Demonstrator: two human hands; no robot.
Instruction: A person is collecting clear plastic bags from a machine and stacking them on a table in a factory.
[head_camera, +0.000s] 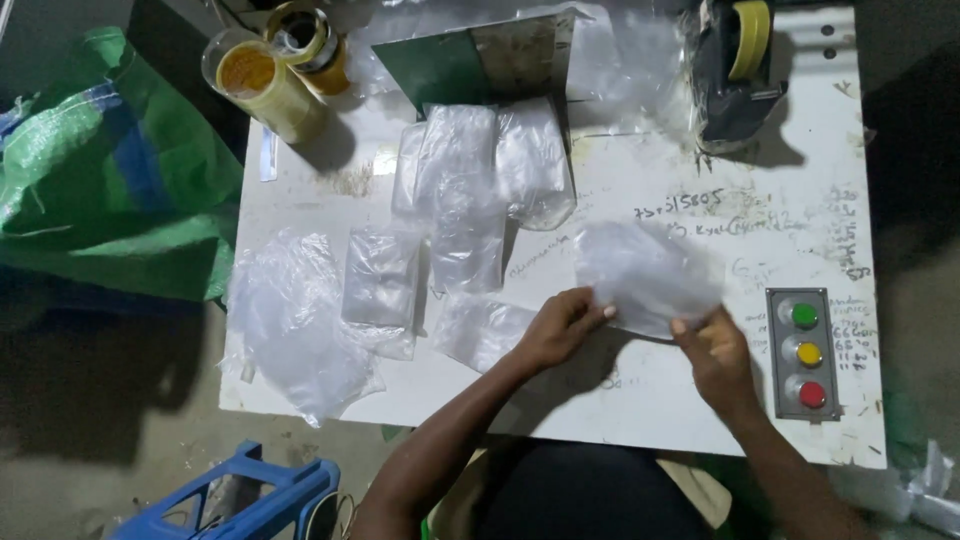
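Both my hands hold a clear plastic bag (645, 275) just above a white worktable (620, 400). My left hand (562, 325) pinches the bag's near left edge. At the near right edge, my right hand (712, 352) grips the same bag. The bag looks crumpled and slightly blurred. More clear plastic bags (470, 200) lie spread over the table's middle and left. A larger crumpled bag (295, 325) hangs over the left edge.
A grey panel with green, yellow and red buttons (803, 352) sits at the right. Rolls of yellow tape (270, 80) stand at the back left, a tape dispenser (735, 70) at the back right. A green woven sack (110, 170) lies left; a blue crate (240, 500) below.
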